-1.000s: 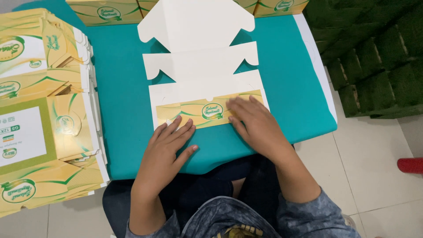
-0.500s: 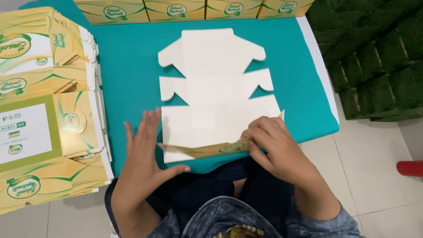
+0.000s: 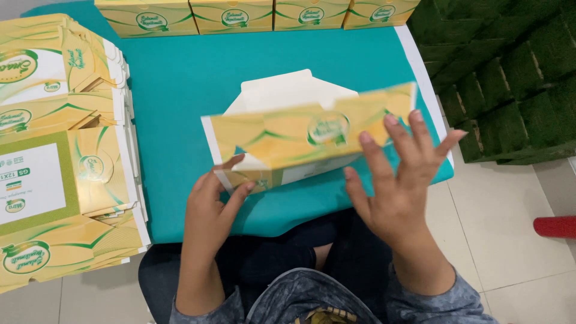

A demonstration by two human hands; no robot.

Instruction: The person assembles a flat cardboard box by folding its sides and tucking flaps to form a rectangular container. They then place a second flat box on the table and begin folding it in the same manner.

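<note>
- Over the near edge of the teal table (image 3: 180,90), a yellow and green cardboard box blank (image 3: 300,141) is held up, partly folded, its printed long panel turned toward the camera.
- A white inner flap (image 3: 288,93) with a notched top is seen rising behind the printed panel.
- The blank's lower left corner is pinched by the left hand (image 3: 210,210), thumb on the front and fingers curled under the folded edge.
- The right hand (image 3: 396,186) is spread wide, fingers fanned and straight; the fingertips (image 3: 390,123) are laid against the right part of the printed panel, and nothing is gripped by it.
- Whether the palm also touches the card cannot be told, since the hand covers that edge.
- At the left of the table, a thick stack of flat blanks (image 3: 60,156) in the same yellow and green is piled, its edges fanned slightly.
- Along the far edge, a row of folded boxes (image 3: 252,15) is lined up side by side.
- To the right, beyond the table, dark green turf blocks (image 3: 510,72) are stacked on a pale tiled floor (image 3: 510,240).
- A red object (image 3: 555,227) is cut off by the right border, and only part of it is seen.
</note>
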